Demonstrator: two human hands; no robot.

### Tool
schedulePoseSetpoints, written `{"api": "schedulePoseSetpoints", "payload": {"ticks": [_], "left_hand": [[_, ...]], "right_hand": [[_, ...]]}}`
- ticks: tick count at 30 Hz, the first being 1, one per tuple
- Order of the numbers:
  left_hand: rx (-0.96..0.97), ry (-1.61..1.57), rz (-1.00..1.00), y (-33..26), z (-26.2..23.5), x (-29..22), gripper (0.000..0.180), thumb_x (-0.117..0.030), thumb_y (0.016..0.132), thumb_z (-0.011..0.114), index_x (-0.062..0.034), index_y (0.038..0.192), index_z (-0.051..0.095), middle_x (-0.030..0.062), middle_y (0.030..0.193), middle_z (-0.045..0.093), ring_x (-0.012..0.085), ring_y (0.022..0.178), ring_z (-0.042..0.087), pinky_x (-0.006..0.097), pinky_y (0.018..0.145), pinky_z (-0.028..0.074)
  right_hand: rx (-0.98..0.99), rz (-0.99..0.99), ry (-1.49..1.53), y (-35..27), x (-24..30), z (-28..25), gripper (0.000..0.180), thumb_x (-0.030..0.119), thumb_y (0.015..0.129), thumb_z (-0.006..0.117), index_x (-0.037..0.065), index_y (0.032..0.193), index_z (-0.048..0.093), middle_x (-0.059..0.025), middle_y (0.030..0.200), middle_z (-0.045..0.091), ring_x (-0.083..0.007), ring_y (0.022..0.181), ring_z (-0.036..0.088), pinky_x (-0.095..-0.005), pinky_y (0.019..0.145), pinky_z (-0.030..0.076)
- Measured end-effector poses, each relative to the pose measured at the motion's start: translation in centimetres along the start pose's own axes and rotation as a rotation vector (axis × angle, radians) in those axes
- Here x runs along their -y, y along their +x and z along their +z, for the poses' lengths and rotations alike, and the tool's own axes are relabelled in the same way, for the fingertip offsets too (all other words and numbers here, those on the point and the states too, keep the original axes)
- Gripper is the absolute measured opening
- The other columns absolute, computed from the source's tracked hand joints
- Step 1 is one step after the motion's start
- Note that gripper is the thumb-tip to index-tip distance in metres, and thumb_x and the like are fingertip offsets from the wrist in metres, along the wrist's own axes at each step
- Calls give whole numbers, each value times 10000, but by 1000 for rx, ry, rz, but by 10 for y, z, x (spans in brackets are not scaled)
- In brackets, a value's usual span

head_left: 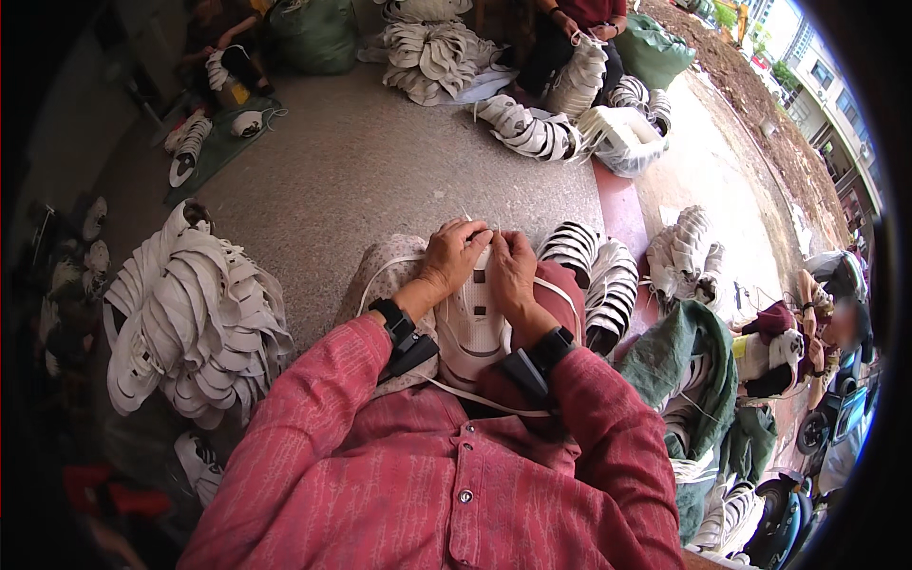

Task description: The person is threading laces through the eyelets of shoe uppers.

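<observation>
A white shoe upper (472, 318) lies across my lap, its narrow end away from me. Both my hands are closed in a pinch at its far end, fingertips close together. My left hand (456, 255) presses thumb and fingers together, with a thin white tip poking out above them. In the fingers of my right hand (514, 271), a bit of white lace shows at the tips. The white shoelace (484, 402) trails in loose loops over my lap on both sides of the upper. What exactly lies between the fingertips is partly hidden.
To my left stands a big heap of stacked white uppers (195, 323). More curved stacks (610, 290) lie by my right knee, beside a green sack (698, 370). Ahead, a person (584, 28) handles uppers near a plastic bag (624, 142). Other people sit far left and right.
</observation>
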State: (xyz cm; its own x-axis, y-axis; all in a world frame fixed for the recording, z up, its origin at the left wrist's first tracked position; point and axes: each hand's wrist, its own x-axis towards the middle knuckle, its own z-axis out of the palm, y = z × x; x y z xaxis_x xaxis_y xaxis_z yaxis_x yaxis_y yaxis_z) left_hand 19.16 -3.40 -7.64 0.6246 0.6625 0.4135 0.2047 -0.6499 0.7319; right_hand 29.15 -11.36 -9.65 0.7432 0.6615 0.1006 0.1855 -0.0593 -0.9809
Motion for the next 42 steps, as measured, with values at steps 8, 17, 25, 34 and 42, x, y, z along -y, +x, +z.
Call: {"api": "schedulePoseSetpoints", "payload": {"ticks": [8,17,25,34,42], "left_hand": [[56,-277,-110,-4,-9,-3,252,-183,914,582,-1,1074,651,113,979,675,241,966,628,309,872,475],[301,-688,-389,-38,-83,-25,181,-132,929,590,-13,1045,662,29,876,664,84,788,615,230,725,514],[416,-385,-146,-74,-60,-29,138,-114,847,693,-83,977,727,-26,868,468,88,827,490,217,736,415],[397,-402,-153,-81,-56,-25,152,-110,806,728,-105,957,740,-22,877,469,98,858,477,223,761,405],[375,-379,-136,-81,-55,-25,138,-136,799,738,-110,933,742,-12,865,456,113,869,486,237,774,418]], "right_hand": [[101,290,701,-10,15,-38,130,145,902,652,21,940,644,5,850,633,-50,679,503,-190,608,402],[332,121,216,-72,21,-99,107,62,873,660,-1,956,685,-1,769,643,-72,734,586,-224,635,470],[262,-396,-261,-97,21,-76,65,71,809,666,57,872,664,-98,833,607,-272,741,637,-334,634,505],[209,-480,-289,-103,20,-69,65,82,835,631,60,894,617,-95,842,592,-300,730,626,-368,607,502],[260,-488,-362,-103,22,-68,72,55,844,615,56,914,596,-103,850,591,-295,745,626,-354,626,500]]}}
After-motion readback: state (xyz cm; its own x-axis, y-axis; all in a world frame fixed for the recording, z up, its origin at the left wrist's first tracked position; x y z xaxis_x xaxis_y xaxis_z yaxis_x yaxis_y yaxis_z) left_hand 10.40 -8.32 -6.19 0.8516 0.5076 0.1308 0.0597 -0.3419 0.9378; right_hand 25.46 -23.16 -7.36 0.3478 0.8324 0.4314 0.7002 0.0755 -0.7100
